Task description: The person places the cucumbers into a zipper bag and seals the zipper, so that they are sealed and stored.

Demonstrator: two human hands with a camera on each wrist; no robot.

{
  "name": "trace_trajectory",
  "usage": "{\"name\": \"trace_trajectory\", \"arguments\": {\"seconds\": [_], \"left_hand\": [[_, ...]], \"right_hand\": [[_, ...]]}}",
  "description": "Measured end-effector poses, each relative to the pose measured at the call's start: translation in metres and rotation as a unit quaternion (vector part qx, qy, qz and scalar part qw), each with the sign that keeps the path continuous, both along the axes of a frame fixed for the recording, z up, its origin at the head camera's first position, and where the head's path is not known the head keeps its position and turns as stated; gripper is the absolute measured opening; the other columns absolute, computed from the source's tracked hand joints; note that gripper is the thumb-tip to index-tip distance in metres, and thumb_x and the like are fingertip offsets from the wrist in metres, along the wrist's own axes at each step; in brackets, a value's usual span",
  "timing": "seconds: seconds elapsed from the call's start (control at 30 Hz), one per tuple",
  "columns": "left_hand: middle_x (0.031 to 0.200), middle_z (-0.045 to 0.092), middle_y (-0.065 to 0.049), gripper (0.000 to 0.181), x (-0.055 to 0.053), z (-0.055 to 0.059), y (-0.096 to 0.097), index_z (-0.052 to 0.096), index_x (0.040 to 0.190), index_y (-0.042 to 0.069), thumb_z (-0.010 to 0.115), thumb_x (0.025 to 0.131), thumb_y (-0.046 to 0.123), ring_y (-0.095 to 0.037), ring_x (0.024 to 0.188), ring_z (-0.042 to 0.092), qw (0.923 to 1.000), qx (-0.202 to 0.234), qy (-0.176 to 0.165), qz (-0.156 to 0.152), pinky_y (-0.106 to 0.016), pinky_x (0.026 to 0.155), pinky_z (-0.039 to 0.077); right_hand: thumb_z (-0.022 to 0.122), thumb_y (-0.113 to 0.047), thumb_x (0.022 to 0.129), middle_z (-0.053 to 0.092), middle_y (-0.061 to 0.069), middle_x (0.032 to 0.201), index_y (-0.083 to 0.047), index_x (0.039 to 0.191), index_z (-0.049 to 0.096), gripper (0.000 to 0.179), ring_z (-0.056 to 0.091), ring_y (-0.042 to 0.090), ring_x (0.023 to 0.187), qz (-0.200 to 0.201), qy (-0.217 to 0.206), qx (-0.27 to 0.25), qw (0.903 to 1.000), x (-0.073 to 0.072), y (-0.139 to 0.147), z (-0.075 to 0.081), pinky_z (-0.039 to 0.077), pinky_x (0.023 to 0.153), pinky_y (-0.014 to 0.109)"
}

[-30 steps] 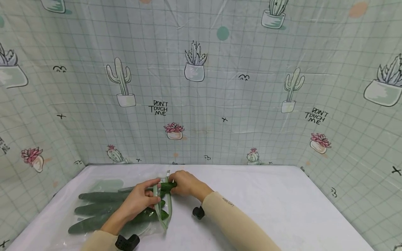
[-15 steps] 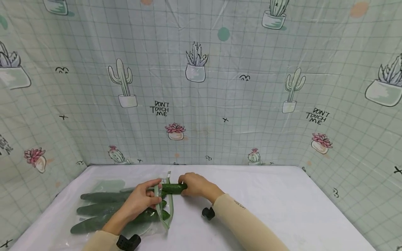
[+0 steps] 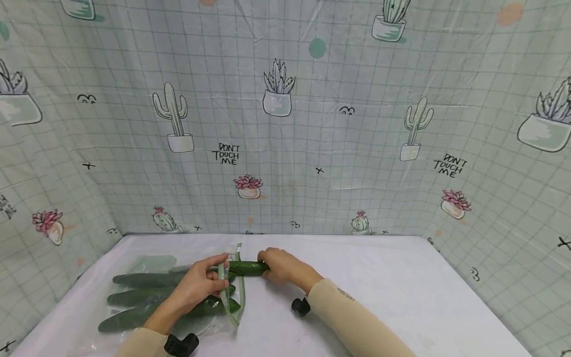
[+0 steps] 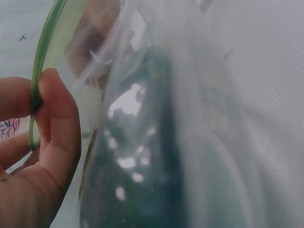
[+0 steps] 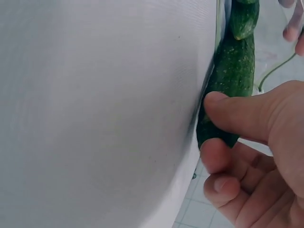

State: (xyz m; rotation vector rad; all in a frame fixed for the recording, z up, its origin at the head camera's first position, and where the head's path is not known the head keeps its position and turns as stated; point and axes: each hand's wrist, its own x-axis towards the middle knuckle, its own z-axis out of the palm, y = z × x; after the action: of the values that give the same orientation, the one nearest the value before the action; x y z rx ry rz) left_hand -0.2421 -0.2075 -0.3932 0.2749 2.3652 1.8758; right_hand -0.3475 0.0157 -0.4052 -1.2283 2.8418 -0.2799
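Note:
A clear zip bag with a green-edged mouth lies on the left of the table, several cucumbers inside it. My left hand pinches the upper edge of the bag's mouth between thumb and fingers; the left wrist view shows the green zip strip between them. My right hand grips the end of one cucumber that sticks out of the mouth to the right. In the right wrist view, thumb and fingers close round that cucumber. Its far end is hidden behind my left hand and the bag.
Other cucumbers lie side by side within the bag, tips near its mouth. The white table extends to the right. Behind and beside it hangs a grid-patterned curtain with plant drawings.
My right hand has moved to the right, drawing the cucumber farther out of the bag, mostly in the first half second. The left hand stays on the bag's edge.

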Motion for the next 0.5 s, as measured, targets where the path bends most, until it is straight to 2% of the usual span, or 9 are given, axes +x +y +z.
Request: {"name": "trace_trajectory", "arguments": {"seconds": [0.07,0.13,0.37,0.5], "left_hand": [[0.067,0.050,-0.004,0.070,0.000,0.000,-0.001,0.026,0.148,-0.004,0.061,0.088,-0.005,-0.019,0.063,0.053,1.0000,0.001,-0.003,-0.003,-0.039,0.064,0.054],[0.062,0.046,-0.002,0.070,0.001,0.001,-0.001,0.025,0.149,-0.004,0.060,0.088,-0.005,-0.019,0.064,0.052,1.0000,0.004,-0.005,-0.004,-0.039,0.064,0.053],[0.073,0.053,-0.005,0.070,0.002,0.004,-0.003,0.026,0.149,-0.002,0.061,0.089,-0.004,-0.018,0.065,0.052,0.9998,0.018,-0.005,0.005,-0.037,0.064,0.052],[0.069,0.052,-0.005,0.070,0.001,0.006,-0.003,0.027,0.149,-0.001,0.061,0.089,-0.003,-0.019,0.066,0.053,0.9998,0.019,-0.005,0.009,-0.037,0.065,0.053]], "right_hand": [[0.070,-0.018,0.088,0.059,-0.001,0.102,-0.013,0.116,0.062,0.029,0.055,0.010,0.090,0.007,0.005,-0.006,0.9999,0.000,-0.001,0.000,0.047,0.080,0.027],[0.069,-0.018,0.088,0.058,-0.001,0.103,-0.013,0.117,0.062,0.030,0.055,0.010,0.088,0.015,0.015,-0.015,0.9997,0.000,-0.003,0.001,0.047,0.079,0.026],[0.069,-0.017,0.088,0.057,-0.002,0.097,-0.014,0.113,0.064,0.026,0.051,0.007,0.077,0.026,0.058,-0.045,0.9969,0.007,-0.025,0.006,0.045,0.069,0.023],[0.070,-0.017,0.087,0.056,-0.002,0.093,-0.013,0.111,0.065,0.025,0.050,0.007,0.074,0.033,0.067,-0.057,0.9956,0.012,-0.042,0.008,0.044,0.066,0.022]]}}
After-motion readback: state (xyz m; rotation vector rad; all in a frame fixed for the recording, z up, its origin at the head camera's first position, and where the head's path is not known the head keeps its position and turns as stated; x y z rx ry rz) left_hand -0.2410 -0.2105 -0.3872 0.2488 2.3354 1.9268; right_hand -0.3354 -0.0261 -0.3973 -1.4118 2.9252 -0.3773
